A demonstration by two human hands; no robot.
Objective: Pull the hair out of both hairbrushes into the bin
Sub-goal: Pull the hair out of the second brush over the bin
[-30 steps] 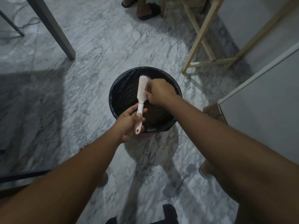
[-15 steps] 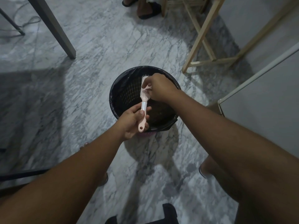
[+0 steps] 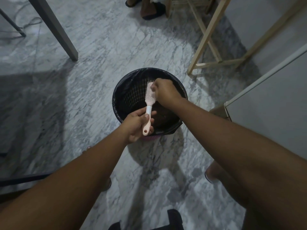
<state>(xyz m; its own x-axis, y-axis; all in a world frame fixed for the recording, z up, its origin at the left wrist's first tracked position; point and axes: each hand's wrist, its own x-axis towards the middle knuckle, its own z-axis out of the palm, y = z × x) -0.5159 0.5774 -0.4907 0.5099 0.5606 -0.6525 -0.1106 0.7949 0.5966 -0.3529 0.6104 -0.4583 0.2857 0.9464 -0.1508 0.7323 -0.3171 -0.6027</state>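
Pink plastic hairbrush [image 3: 150, 98] over black-lined round bin [image 3: 180, 92]; handle gripped by left hand [image 3: 137, 123]. Right hand [image 3: 164, 92] pinched closed at bristles, contents unclear. Risk: hair drifting onto marble floor [image 3: 99, 47] if released near rim.

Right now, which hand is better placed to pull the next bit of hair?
Right hand: its fingers are already at the hairbrush bristles over the bin; left hand grips the handle.

Grey-veined marble floor [image 3: 103, 52], black-lined bin [image 3: 123, 90] standing on it, wooden frame legs [image 3: 201, 47]
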